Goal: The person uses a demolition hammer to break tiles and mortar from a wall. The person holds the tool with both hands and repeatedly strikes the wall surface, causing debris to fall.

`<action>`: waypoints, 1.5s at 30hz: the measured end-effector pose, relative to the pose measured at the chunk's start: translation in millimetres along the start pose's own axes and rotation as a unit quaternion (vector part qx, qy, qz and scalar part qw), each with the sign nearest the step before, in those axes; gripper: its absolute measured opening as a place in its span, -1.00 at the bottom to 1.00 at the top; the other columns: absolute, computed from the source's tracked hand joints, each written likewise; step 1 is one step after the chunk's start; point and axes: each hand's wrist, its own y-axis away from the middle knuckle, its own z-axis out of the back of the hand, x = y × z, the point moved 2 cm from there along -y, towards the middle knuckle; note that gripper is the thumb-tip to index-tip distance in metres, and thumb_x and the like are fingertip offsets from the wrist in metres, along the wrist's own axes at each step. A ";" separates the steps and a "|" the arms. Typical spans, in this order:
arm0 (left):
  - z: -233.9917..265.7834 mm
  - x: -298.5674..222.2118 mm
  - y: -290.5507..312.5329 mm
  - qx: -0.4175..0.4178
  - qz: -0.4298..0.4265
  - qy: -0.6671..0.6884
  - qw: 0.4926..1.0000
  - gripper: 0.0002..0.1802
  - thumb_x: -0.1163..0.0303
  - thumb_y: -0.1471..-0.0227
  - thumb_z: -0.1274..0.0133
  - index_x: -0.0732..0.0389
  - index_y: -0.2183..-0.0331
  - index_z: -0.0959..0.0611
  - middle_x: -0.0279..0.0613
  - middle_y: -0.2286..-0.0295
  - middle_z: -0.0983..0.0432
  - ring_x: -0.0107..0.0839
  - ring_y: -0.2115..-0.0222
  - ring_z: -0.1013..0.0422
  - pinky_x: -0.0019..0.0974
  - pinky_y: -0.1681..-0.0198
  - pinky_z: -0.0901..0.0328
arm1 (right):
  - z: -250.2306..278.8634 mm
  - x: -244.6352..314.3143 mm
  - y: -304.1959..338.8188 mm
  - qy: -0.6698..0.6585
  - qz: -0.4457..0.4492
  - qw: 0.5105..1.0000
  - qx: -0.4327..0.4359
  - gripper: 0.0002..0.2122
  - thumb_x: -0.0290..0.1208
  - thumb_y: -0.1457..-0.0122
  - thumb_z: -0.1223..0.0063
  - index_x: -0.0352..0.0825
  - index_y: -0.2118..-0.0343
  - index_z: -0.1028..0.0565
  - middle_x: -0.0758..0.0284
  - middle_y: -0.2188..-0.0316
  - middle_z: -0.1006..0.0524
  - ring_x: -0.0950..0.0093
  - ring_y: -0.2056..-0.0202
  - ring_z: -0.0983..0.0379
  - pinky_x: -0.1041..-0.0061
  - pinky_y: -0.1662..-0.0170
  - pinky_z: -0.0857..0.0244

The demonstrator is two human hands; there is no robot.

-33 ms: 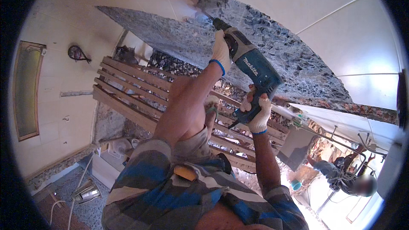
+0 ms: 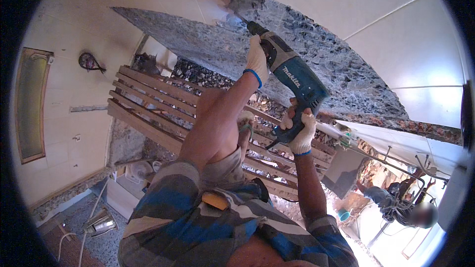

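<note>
Power drill has shifted only marginally since the earlier frame. Left hand is closed around its front section, right hand around its rear; the bit points at the stripped wall surface.

Glare bleaches the lower right (edges bend, rimmed black), the left wall dimmer.

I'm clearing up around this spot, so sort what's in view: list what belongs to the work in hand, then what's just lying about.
In the work:
- blue-green power drill
- gloved left hand, at its front
- gloved right hand, on its handle
- rough grey wall patch, at the bit

Apparently just lying about:
- shiny metal container
- teal container
</note>
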 end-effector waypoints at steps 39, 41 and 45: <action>-11.6 -18.5 -13.2 0.099 0.113 0.069 0.986 -0.54 -0.07 -0.25 0.12 0.06 0.17 -0.67 -0.13 0.15 -0.67 -0.07 0.15 -0.61 0.19 -0.01 -0.48 | -53.4 33.5 1.1 0.058 0.048 0.997 0.018 -0.66 -0.09 -0.40 -0.07 -0.30 0.06 -0.49 0.35 0.34 -0.51 0.55 0.52 -0.42 0.47 0.44 -0.41; -2.2 -27.0 -5.0 0.108 0.140 0.052 0.983 -0.55 -0.06 -0.26 0.12 0.07 0.22 -0.68 -0.16 0.21 -0.67 -0.09 0.18 -0.60 0.13 0.01 -0.49 | -59.7 -2.3 14.2 0.032 0.044 0.998 -0.020 -0.62 -0.06 -0.39 -0.07 -0.32 -0.01 -0.49 0.36 0.36 -0.50 0.52 0.54 -0.43 0.42 0.43 -0.42; 28.8 -57.8 11.7 0.084 0.050 -0.037 0.994 -0.49 -0.04 -0.31 0.20 0.13 0.15 -0.69 -0.09 0.26 -0.69 -0.04 0.22 -0.62 0.10 0.01 -0.51 | -82.5 -66.9 36.9 0.051 0.028 0.998 -0.020 -0.66 -0.34 -0.35 -0.14 -0.39 -0.10 -0.48 0.32 0.29 -0.55 0.49 0.41 -0.50 0.40 0.31 -0.45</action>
